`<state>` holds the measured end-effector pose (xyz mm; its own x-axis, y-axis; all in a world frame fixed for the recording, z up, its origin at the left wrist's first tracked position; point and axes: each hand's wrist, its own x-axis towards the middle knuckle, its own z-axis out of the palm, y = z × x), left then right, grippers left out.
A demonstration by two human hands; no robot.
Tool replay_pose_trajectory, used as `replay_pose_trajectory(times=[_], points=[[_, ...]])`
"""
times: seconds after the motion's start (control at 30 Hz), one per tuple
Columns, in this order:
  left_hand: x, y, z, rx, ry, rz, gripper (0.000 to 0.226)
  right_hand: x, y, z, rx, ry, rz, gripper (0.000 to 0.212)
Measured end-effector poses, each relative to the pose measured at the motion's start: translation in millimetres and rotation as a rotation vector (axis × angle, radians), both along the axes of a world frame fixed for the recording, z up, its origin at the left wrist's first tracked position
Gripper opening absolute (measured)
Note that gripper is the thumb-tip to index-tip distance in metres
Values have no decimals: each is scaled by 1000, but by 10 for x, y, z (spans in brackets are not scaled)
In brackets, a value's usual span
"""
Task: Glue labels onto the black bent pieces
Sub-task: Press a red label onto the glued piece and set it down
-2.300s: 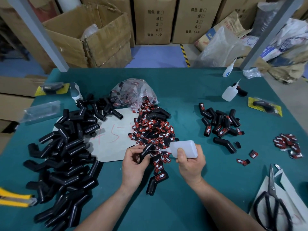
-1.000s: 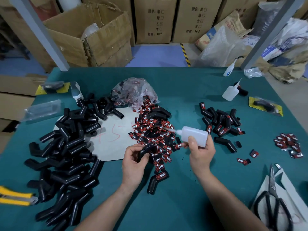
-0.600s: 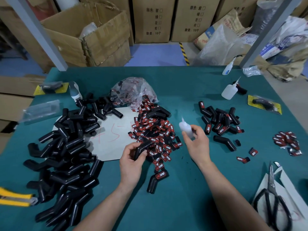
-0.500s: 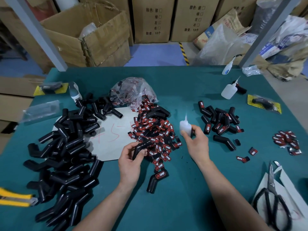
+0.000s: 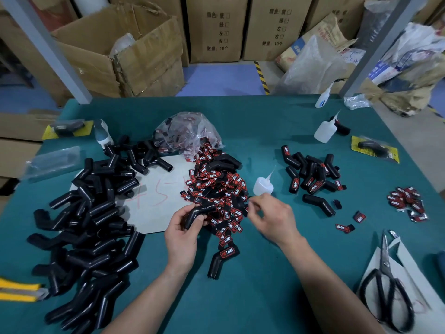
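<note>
My left hand (image 5: pixel 183 235) grips a black bent piece (image 5: pixel 198 211) at its elbow, just in front of the heap of red-and-black labels (image 5: pixel 216 186). My right hand (image 5: pixel 273 219) is off the glue bottle (image 5: pixel 263 186), which stands upright on the green table right behind it. The fingers of that hand point left at the heap's edge, and I see nothing held in them. A large pile of bare black bent pieces (image 5: pixel 91 225) fills the left. Labelled pieces (image 5: pixel 310 174) lie in a group at the right, and one more (image 5: pixel 222 257) lies in front of the heap.
A plastic bag of labels (image 5: pixel 187 133) sits behind the heap, on a white sheet (image 5: pixel 156 196). Two more glue bottles (image 5: pixel 323 131) (image 5: pixel 322 97) stand far right. A small label cluster (image 5: pixel 407 201), scissors (image 5: pixel 385 292) and a yellow knife (image 5: pixel 19 288) lie near the edges.
My right hand carried the glue bottle away from the bent piece, stood it upright on the table and let go. It now reaches left toward the labels. The left hand keeps its piece.
</note>
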<state>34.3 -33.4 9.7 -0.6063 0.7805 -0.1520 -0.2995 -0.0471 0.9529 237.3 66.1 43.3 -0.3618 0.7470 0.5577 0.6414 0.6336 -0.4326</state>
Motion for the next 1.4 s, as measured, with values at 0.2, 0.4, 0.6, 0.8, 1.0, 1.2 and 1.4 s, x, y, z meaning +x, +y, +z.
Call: replay_pose_trajectory(times=[0.2,0.4,0.6,0.8,1.0,1.2,1.4], points=[[8,-21,-6,46,8,-8,32,-49,-27,40,-282,-560,49,24],[-28,4,20,75,19,102,36,-378,-222,-103,-233,-69,189,19],[-30,35,6,55,114,54,40,-629,-94,-133,-275,-119,141,21],[-17,21,14,66,145,33,32,-727,88,-49,-492,-172,93,22],[4,13,-7,87,115,20,26,-642,72,-18,-605,-109,117,18],[28,9,12,119,129,-53,25,-513,-53,-138,-408,100,118,9],[-9,-22,10,68,111,-22,33,-473,-105,-209,-346,148,201,18]])
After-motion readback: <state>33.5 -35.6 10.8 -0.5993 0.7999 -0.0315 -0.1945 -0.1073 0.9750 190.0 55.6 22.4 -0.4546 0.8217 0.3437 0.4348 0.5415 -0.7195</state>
